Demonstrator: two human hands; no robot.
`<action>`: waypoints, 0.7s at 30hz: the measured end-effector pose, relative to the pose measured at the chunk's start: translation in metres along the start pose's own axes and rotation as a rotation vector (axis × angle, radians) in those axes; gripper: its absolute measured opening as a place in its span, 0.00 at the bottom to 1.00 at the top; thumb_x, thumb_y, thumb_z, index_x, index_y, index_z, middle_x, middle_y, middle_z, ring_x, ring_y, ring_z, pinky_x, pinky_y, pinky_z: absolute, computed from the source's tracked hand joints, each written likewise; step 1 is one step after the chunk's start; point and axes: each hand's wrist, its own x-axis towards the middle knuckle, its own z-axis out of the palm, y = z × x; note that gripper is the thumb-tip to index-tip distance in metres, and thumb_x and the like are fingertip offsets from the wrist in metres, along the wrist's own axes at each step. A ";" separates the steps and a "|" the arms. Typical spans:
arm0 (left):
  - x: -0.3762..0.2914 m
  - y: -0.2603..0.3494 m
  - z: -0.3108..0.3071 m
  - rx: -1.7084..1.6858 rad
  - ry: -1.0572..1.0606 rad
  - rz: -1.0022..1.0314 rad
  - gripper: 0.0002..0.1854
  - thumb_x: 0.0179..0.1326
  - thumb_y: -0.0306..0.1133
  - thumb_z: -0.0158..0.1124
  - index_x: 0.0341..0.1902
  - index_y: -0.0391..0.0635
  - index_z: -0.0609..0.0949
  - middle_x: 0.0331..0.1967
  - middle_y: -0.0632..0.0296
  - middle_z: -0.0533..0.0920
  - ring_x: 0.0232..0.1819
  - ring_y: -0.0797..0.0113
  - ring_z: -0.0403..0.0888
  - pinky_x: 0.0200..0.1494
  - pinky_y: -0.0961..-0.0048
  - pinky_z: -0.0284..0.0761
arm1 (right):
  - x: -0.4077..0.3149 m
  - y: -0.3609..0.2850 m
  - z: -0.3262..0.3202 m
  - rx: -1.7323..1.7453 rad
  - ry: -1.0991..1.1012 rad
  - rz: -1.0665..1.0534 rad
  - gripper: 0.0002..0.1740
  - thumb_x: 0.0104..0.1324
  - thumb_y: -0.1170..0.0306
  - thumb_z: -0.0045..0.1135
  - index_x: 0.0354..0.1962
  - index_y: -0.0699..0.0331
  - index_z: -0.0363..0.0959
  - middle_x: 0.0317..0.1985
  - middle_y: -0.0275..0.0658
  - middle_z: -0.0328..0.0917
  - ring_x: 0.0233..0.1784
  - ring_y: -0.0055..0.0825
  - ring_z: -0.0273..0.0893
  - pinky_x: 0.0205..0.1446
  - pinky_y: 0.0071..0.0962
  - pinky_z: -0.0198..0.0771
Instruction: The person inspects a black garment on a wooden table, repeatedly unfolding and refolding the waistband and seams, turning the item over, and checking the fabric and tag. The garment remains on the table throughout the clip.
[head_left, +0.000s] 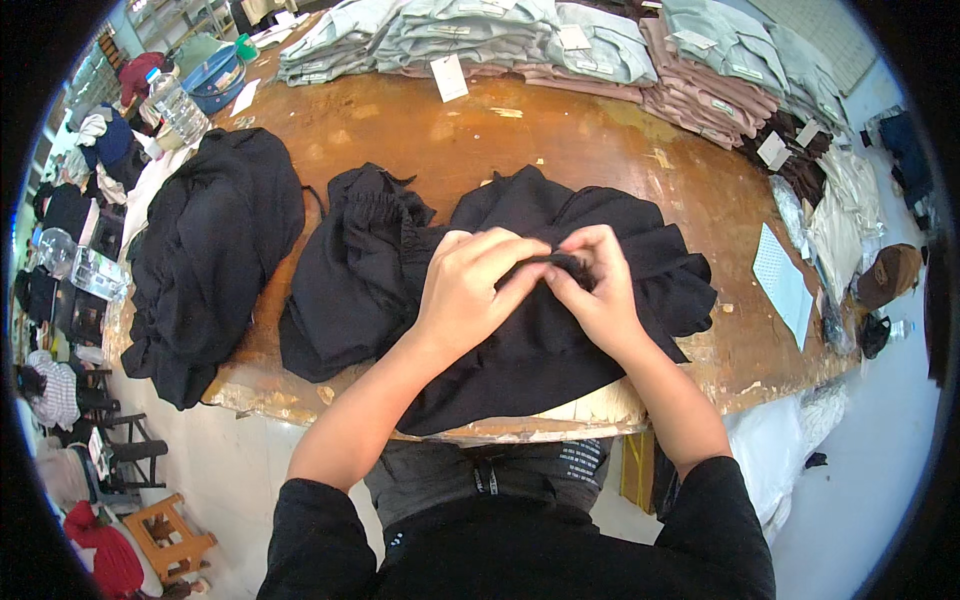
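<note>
A black cloth garment (517, 352) lies spread on the worn wooden table (487, 127) before me, its lower end at the front edge. My left hand (480, 277) pinches a narrow folded edge of it between thumb and fingers. Close by on the right, my right hand (596, 277) grips the same edge, the thumbs almost touching. The bunched part (360, 285) to the left has gathered ruffles; whether it belongs to the same garment I cannot tell. Farther left rests a heap of black cloth (217, 255).
Folded light-blue garments (465, 37) and pink garments (697, 97) with tags line the table's back. A printed sheet (781, 285) lies at right. Plastic bottles (176, 105) and a blue basket (216, 79) stand back left. An orange stool (169, 536) is on the floor.
</note>
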 end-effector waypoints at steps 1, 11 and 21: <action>-0.001 -0.002 0.002 -0.043 0.037 -0.008 0.16 0.52 0.30 0.70 0.45 0.45 0.82 0.36 0.58 0.83 0.41 0.58 0.82 0.49 0.66 0.73 | -0.002 -0.002 0.000 0.053 -0.009 -0.041 0.19 0.60 0.77 0.65 0.43 0.62 0.63 0.29 0.29 0.72 0.23 0.06 0.57 0.24 0.14 0.53; -0.005 -0.017 0.007 -0.422 0.303 0.082 0.12 0.53 0.13 0.59 0.40 0.38 0.79 0.39 0.55 0.84 0.43 0.62 0.83 0.48 0.71 0.77 | 0.001 -0.026 -0.005 -0.222 -0.164 -0.471 0.10 0.52 0.78 0.69 0.32 0.65 0.76 0.37 0.41 0.77 0.35 0.31 0.78 0.36 0.27 0.74; -0.006 -0.006 -0.001 -0.108 0.328 0.239 0.12 0.46 0.15 0.65 0.35 0.43 0.82 0.34 0.57 0.80 0.34 0.63 0.81 0.35 0.73 0.76 | -0.001 -0.026 -0.009 -0.188 -0.063 -0.297 0.14 0.56 0.68 0.68 0.37 0.64 0.76 0.37 0.38 0.71 0.32 0.26 0.70 0.33 0.23 0.66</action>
